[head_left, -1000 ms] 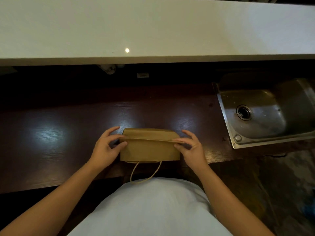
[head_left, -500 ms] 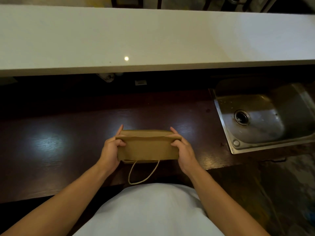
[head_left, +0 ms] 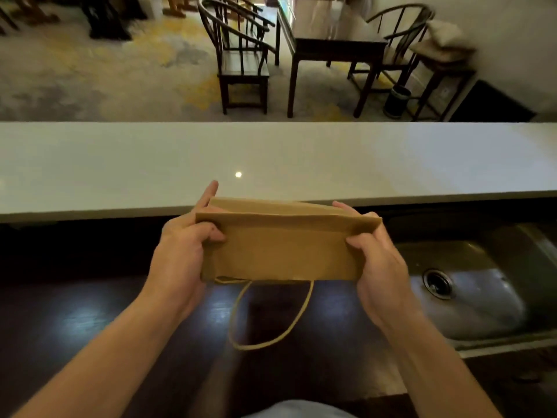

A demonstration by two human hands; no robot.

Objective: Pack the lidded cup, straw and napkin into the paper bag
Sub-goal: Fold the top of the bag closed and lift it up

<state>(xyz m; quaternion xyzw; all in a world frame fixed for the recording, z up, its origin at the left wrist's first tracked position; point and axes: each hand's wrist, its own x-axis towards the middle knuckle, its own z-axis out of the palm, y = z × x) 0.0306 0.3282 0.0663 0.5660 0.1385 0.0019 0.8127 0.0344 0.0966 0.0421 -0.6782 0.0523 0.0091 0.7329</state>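
The flat, folded brown kraft-paper bag (head_left: 280,245) was held in the air above the near edge of the dark wooden counter (head_left: 75,312), in front of the white raised ledge (head_left: 120,164). The left hand (head_left: 180,248) and the right hand (head_left: 376,260) each pinched one short end of it. Its twisted paper cord handle (head_left: 268,336) hung down below. The paper was judged light, thin and easily creased, best gripped at the folded side gussets. No cup, straw or napkin was in view, and the bag's mouth could not be made out.

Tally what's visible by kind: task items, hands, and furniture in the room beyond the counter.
Paper bag: 1, folded flat, held by the left hand and right hand
Hands: 2
Chairs: 2
Dark table: 1
Cup, straw, napkin: 0
Total: 6
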